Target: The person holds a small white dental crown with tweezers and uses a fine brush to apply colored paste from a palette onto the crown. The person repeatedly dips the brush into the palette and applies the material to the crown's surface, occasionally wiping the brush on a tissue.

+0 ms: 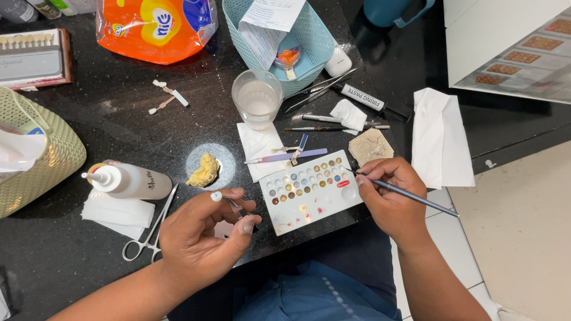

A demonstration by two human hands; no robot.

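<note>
My left hand (199, 235) is closed around a thin metal tweezer-like tool (236, 207) with a small white tooth-shaped piece (216, 196) at its tip, held over the table's front edge. My right hand (389, 196) grips a slim grey brush (410, 197) like a pen, its tip touching the right end of a white palette (310, 193) dotted with small wells of coloured paste. A yellowish dental cast (204, 171) lies on a round mirror just above my left hand.
On the black table: a glass of cloudy water (257, 98), a teal basket (309, 35), a white squeeze bottle (128, 180), metal scissors-like forceps (148, 232), white tissues (443, 137), several brushes and tools (333, 122), an orange bag (156, 27), a woven basket (41, 160).
</note>
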